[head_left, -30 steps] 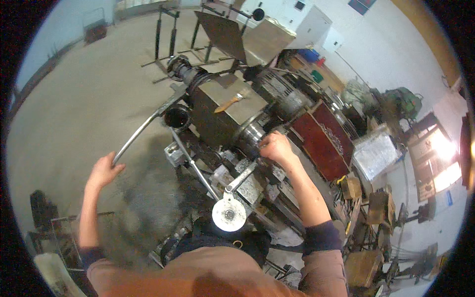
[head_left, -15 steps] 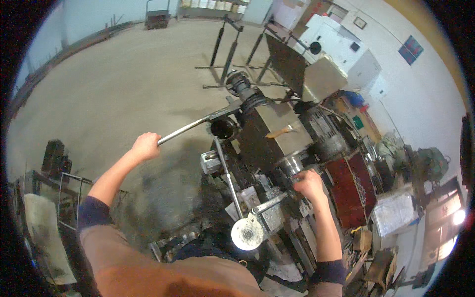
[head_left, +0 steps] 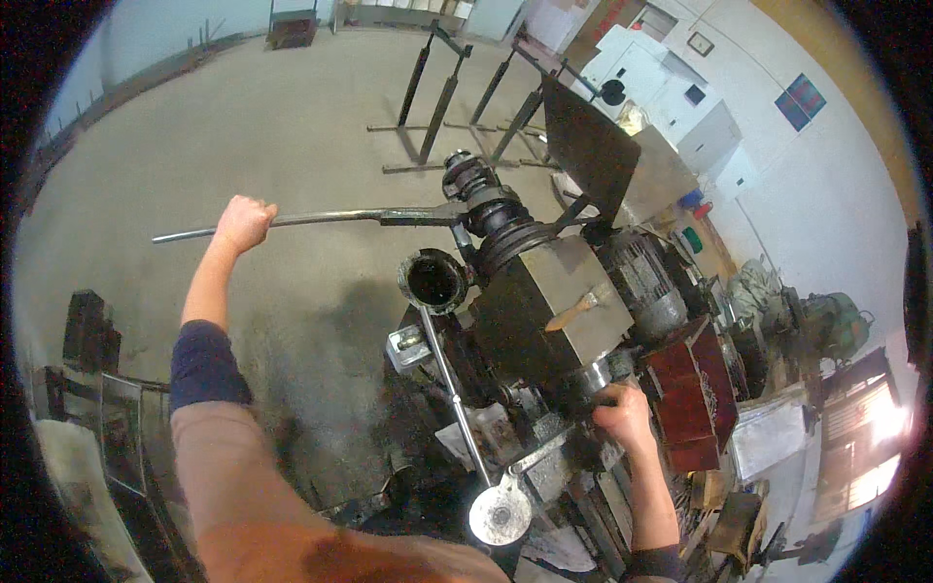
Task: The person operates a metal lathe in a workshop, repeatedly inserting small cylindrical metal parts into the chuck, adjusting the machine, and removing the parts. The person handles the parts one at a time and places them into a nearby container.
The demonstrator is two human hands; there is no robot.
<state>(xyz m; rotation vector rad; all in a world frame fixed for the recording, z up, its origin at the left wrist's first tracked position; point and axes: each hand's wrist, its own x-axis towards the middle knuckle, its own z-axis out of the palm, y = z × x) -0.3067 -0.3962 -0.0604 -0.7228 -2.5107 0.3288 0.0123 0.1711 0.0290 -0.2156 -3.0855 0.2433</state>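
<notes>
My left hand (head_left: 246, 224) is wrapped round a long metal lever (head_left: 326, 216), with the bar's end sticking out beyond the fist. The lever runs right to the dark, ringed rear end (head_left: 478, 189) of a machine. My right hand (head_left: 623, 415) is closed beside a shiny metal cylinder (head_left: 588, 379) on the near end of the machine's boxy head (head_left: 544, 291); whatever its fingers hold is hidden. A brush with a wooden handle (head_left: 571, 313) lies on top of the head. Left of the head are a round black pot (head_left: 432, 281) and a rod (head_left: 450, 379) reaching to a pale disc (head_left: 500, 511).
To the right stand a motor (head_left: 646, 282) and a dark red tray (head_left: 685, 398). A dark upright plate (head_left: 591, 146) rises behind the head. Black metal stands (head_left: 437, 112) are on the floor farther off. A green bag (head_left: 836, 325) lies at the right.
My left hand has swung the lever away and to the left, and now grips it farther in from its end. My right hand stays beside the cylinder. The whole view has shifted slightly.
</notes>
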